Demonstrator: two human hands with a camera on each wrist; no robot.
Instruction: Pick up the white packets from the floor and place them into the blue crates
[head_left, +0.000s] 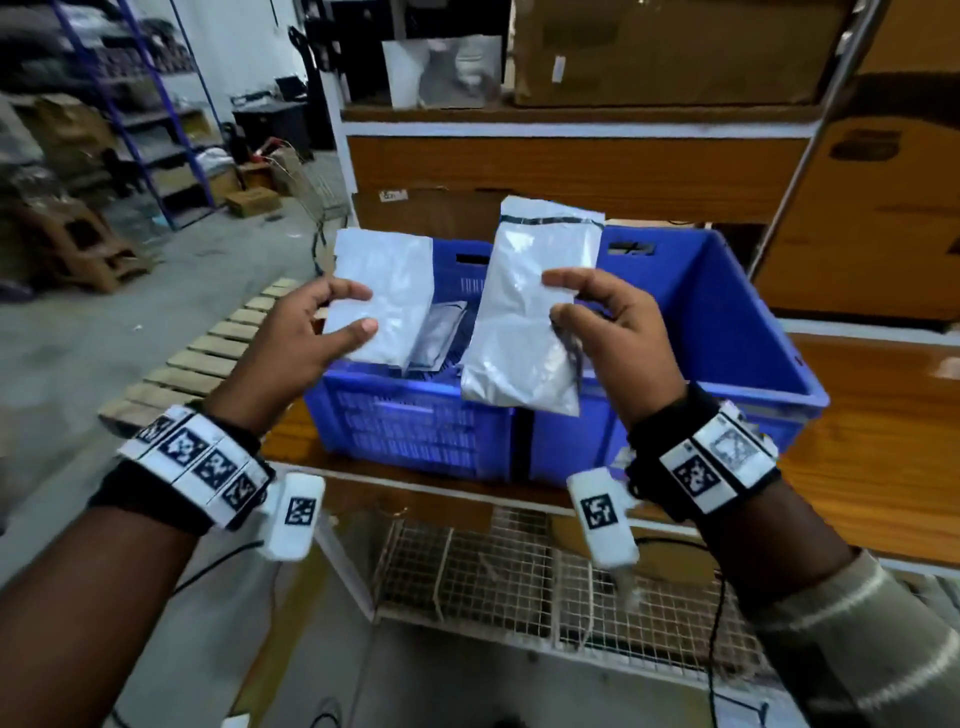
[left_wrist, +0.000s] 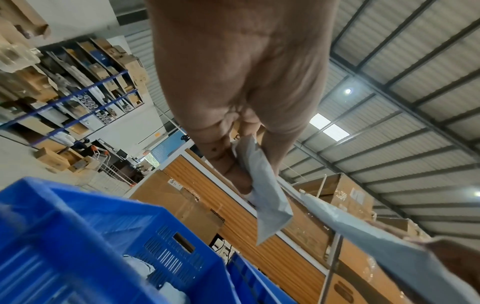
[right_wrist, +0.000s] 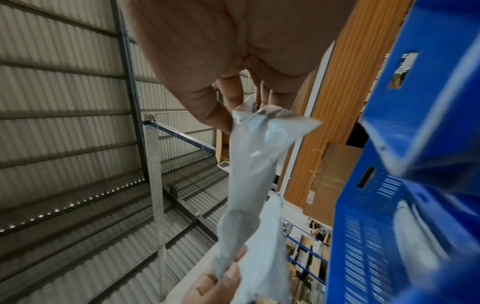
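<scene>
I hold two white packets upright above the blue crates. My left hand (head_left: 332, 317) pinches the left packet (head_left: 387, 291) by its left edge, over the left blue crate (head_left: 410, 421). My right hand (head_left: 582, 306) pinches the taller right packet (head_left: 530, 322) by its right edge, between the left crate and the right blue crate (head_left: 727, 322). More packets (head_left: 436, 338) lie inside the left crate. The left wrist view shows my left hand (left_wrist: 246, 164) gripping its packet (left_wrist: 267, 197) edge-on. The right wrist view shows my right hand (right_wrist: 233, 107) holding its packet (right_wrist: 249, 170).
The crates stand on a wooden shelf (head_left: 883, 441) with cardboard boxes (head_left: 675, 52) on the levels above. A wire mesh rack (head_left: 493, 571) sits below the shelf. A wooden pallet (head_left: 208, 353) lies on the concrete floor to the left, with storage racks (head_left: 156, 104) beyond.
</scene>
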